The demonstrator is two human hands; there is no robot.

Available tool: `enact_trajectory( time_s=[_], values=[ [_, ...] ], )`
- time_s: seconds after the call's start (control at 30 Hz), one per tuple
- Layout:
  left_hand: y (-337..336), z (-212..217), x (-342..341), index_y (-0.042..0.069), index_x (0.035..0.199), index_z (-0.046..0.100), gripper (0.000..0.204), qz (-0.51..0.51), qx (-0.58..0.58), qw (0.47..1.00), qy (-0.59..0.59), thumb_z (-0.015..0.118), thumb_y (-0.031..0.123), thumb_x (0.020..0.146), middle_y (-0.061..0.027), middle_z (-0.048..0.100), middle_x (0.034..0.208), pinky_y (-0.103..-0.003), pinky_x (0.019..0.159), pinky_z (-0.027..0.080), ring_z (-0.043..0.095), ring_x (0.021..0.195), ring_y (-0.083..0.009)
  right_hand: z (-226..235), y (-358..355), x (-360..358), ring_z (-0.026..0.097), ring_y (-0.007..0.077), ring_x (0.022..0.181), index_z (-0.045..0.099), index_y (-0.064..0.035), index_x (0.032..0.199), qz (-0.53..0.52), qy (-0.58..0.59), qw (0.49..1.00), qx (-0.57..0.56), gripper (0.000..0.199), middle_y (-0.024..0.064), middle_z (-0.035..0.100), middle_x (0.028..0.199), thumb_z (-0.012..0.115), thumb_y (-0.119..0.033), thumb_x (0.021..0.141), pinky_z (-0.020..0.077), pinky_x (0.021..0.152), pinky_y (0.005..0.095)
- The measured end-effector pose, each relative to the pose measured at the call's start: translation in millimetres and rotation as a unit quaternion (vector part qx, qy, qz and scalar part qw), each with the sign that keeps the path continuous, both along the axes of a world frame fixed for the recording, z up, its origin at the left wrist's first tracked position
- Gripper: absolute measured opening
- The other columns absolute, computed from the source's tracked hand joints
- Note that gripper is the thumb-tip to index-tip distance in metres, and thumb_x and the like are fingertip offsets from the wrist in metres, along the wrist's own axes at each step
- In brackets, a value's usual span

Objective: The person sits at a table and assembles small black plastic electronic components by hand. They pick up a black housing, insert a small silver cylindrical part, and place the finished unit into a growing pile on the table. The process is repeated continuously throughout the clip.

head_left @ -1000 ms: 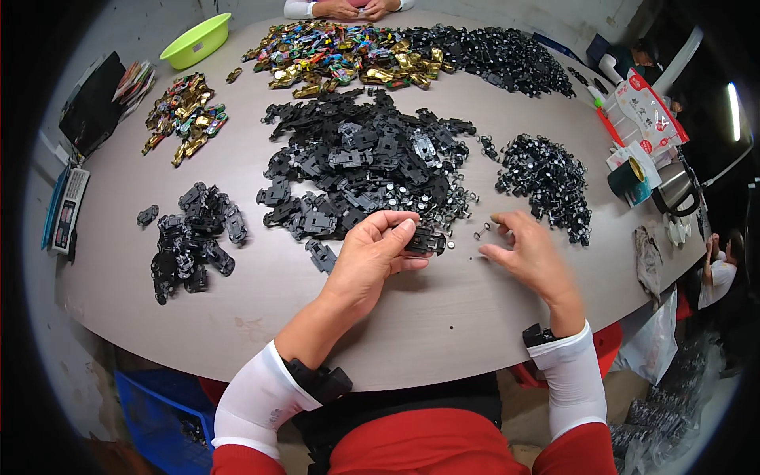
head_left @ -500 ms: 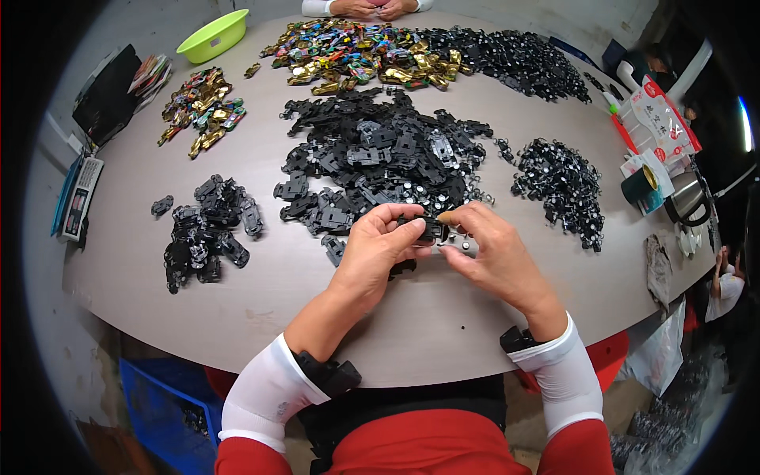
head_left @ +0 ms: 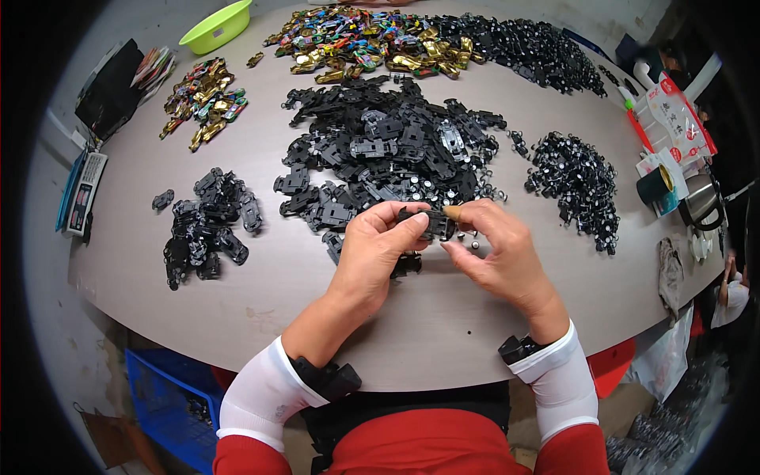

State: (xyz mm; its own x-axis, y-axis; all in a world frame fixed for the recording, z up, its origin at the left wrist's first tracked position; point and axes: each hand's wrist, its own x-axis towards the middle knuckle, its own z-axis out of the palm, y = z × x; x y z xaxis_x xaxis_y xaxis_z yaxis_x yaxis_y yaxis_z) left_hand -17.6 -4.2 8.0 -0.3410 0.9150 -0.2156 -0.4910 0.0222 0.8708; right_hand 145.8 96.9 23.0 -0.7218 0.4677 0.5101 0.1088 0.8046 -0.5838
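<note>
We see the left hand (head_left: 378,245) and the right hand (head_left: 500,252) brought together above the near part of the grey table (head_left: 443,332), both closed around one small black plastic chassis piece (head_left: 431,225) that sits between them. The left fingers curl over its near end with the thumb pressed along the top, while the right thumb and forefinger pinch its far end; we cannot tell whether anything else sits inside that pinch. Just below the left hand another black piece (head_left: 405,266) lies on the table, partly under the palm, and a few tiny wheels (head_left: 475,245) lie just beside the right fingers. Directly beyond both hands spreads the big heap of black chassis parts (head_left: 388,154), its nearest pieces almost reaching the knuckles. Beyond and to the right of the right hand lies a pile of small black wheel parts (head_left: 576,180), and further right stand a dark cup (head_left: 655,188) and a metal kettle (head_left: 701,201). Well to the left of the left hand sits a smaller pile of black parts (head_left: 207,223). Far beyond the hands lie colourful metallic toy car bodies (head_left: 364,43) and a green bowl (head_left: 215,26).
</note>
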Motion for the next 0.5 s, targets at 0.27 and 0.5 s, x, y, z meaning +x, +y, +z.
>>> enact_trajectory(
  time_s=[0.27, 0.5],
  values=[
    [-2.9, 1.3, -2.6, 0.001, 0.109, 0.066, 0.021, -0.008, 0.022, 0.998, -0.051, 0.069, 0.013, 0.092, -0.0046, 0.068, 0.097, -0.028, 0.077, 0.052, 0.063, 0.085, -0.0106, -1.8, 3.3, 0.8, 0.067, 0.0285, 0.086, 0.065, 0.0011, 0.102, 0.025, 0.003, 0.996, -0.088, 0.031, 0.0146, 0.067, 0.097, 0.075, -0.005, 0.074, 0.0543, 0.077, 0.0346],
    [-3.9, 0.5, 2.2, 0.000, 0.109, 0.066, 0.021, -0.028, 0.056, 0.998, 0.000, 0.067, 0.013, 0.093, -0.0050, 0.068, 0.099, -0.028, 0.077, 0.053, 0.063, 0.086, -0.0101, -0.8, 1.5, 3.2, 0.068, 0.0282, 0.086, 0.065, 0.0018, 0.100, 0.030, 0.032, 0.999, -0.021, 0.029, 0.0153, 0.068, 0.098, 0.076, -0.006, 0.075, 0.0541, 0.078, 0.0357]
  ],
)
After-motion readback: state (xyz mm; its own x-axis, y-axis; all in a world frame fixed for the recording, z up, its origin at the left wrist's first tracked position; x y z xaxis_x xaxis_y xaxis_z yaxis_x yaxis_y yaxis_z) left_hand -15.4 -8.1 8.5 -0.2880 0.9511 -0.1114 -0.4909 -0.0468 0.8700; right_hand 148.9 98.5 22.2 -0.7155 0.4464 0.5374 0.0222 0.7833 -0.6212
